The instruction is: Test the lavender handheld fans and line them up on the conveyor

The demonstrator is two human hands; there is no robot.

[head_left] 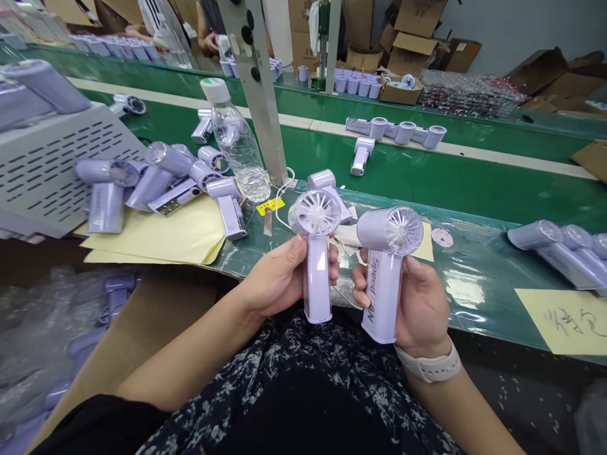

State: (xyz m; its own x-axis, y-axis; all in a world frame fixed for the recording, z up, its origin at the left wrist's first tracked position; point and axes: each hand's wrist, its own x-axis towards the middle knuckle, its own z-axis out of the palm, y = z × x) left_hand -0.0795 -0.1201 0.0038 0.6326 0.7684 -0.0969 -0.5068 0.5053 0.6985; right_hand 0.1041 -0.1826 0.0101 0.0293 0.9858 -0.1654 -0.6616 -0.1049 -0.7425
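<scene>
My left hand (279, 275) is closed round the handle of a lilac handheld fan (317, 272), held upright with its clear-bladed head on top. In my right hand (422, 303) is a second lilac handheld fan (385, 297), its handle marked "Speed FAN" and its head pointing slightly right. The two fans are side by side, a small gap apart, above the front edge of the green bench. Just behind the left one lies another lilac fan (322, 180), partly hidden.
Several fans (165, 161) are heaped on yellow paper (156, 243) at left, beside a vented metal box (71, 170). A water bottle (234, 142) stands by a metal post (258, 82). More fans (569, 253) lie at right near a handwritten yellow sheet (562, 319). Co-workers sit across the green conveyor (427, 170).
</scene>
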